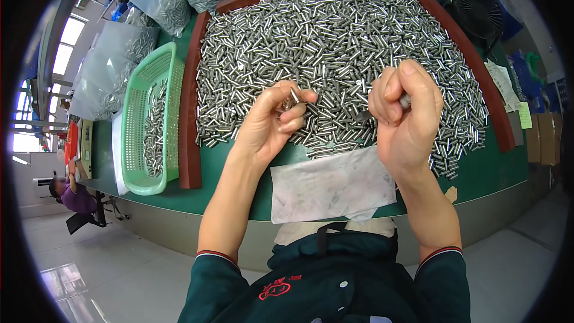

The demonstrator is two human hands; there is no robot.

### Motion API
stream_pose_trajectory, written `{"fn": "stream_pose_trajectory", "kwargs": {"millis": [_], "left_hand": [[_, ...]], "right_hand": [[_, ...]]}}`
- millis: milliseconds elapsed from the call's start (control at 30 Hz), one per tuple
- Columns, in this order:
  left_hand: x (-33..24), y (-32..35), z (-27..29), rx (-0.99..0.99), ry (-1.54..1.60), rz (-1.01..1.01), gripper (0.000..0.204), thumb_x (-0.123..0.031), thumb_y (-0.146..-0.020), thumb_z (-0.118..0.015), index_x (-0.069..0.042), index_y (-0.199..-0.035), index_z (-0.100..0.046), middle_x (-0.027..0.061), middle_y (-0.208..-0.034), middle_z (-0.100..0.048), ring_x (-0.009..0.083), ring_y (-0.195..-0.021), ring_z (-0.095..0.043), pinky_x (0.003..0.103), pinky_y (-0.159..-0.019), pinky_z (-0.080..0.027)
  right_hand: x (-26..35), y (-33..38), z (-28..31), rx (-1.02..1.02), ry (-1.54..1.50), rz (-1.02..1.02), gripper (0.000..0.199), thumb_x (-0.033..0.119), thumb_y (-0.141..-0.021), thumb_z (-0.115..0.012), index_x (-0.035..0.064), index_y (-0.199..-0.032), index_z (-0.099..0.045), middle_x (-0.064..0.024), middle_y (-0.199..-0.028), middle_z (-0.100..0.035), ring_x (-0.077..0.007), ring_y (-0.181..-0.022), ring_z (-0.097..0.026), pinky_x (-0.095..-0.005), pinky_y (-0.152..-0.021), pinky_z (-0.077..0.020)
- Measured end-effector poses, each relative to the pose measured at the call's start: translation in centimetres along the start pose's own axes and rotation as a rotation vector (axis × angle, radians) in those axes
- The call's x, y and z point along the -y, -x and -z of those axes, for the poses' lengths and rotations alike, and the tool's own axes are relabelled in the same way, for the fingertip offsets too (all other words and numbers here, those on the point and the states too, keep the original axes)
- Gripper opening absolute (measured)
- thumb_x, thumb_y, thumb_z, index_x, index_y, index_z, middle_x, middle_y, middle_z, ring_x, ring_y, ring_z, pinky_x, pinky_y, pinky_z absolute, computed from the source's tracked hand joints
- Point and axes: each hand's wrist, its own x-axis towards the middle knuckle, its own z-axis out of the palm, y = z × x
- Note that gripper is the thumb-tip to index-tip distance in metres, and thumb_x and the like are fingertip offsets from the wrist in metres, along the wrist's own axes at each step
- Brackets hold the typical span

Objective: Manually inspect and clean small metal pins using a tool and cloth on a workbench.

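Fingers (292, 124) of the left hand (260, 122) are drawn together, pinching one metal pin (295, 95); those of the right hand (412, 113) curl closed around greyish metal (405, 102), how many pieces I cannot tell. Below both sets of fingers spreads the green tabletop (478, 170). Under and beyond them lies a broad pin heap (335, 30), its pieces pointing every way, bounded by red-brown rails (191, 107). Left of the left fingers stands a green basket (146, 189), its long side running away from the person, with loose pins (155, 128) inside. Nearer the person than the fingers lies a stained pale cloth (332, 185). Between the left fingertips, the pinched pin's long axis is steep, its upper end leaning slightly left.
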Motion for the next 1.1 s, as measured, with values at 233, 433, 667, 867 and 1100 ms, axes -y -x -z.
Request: {"fn": "stream_pose_trajectory", "kwargs": {"millis": [233,433,667,867,1100], "left_hand": [[-0.1,0.1,0.4,0.051,-0.074,-0.029,0.009,-0.009,-0.085,-0.048,-0.004,-0.090,-0.054,0.0069,-0.076,-0.054,0.0017,-0.044,-0.028,0.014,-0.040,-0.024],[0.0,0.1,1.1,0.073,-0.065,-0.017,0.013,-0.011,-0.086,-0.046,-0.002,-0.094,-0.051,0.0047,-0.076,-0.049,0.0015,-0.046,-0.027,0.014,-0.040,-0.023],[-0.3,0.5,0.7,0.051,-0.038,0.005,0.016,-0.016,-0.087,-0.046,-0.002,-0.090,-0.052,0.0000,-0.064,-0.044,0.0025,-0.045,-0.026,0.015,-0.040,-0.023],[-5.4,4.0,-0.3,-0.502,-1.057,-0.807,0.019,-0.018,-0.088,-0.046,-0.003,-0.084,-0.056,-0.0046,-0.057,-0.040,0.0012,-0.048,-0.029,0.018,-0.042,-0.021],[-14.7,8.3,6.7,-1.156,-1.991,-0.914,0.020,-0.019,-0.085,-0.047,-0.001,-0.088,-0.055,0.0146,-0.077,-0.060,0.0268,-0.068,-0.058,0.034,-0.061,-0.044]], "right_hand": [[0.0,-0.1,0.1,0.014,0.024,-0.009,0.028,0.011,-0.083,-0.043,0.0034,-0.056,-0.042,0.0006,-0.051,-0.039,-0.0025,-0.041,-0.026,-0.0186,-0.037,-0.0211],[0.0,0.0,0.0,-0.002,0.029,-0.012,0.027,0.011,-0.083,-0.043,0.0029,-0.057,-0.043,0.0006,-0.051,-0.040,-0.0024,-0.041,-0.026,-0.0185,-0.037,-0.0211],[-0.1,0.1,-0.2,-0.016,0.016,-0.012,0.027,0.011,-0.083,-0.043,0.0027,-0.057,-0.044,0.0007,-0.051,-0.039,-0.0025,-0.041,-0.026,-0.0184,-0.037,-0.0211],[-0.1,-0.2,0.4,-0.043,0.029,-0.002,0.028,0.011,-0.082,-0.045,0.0031,-0.055,-0.045,0.0011,-0.049,-0.040,-0.0027,-0.040,-0.026,-0.0189,-0.037,-0.0214],[0.1,0.0,-0.3,-0.040,0.009,-0.014,0.028,0.011,-0.082,-0.045,0.0031,-0.055,-0.045,0.0009,-0.050,-0.040,-0.0028,-0.040,-0.027,-0.0188,-0.037,-0.0220]]}}
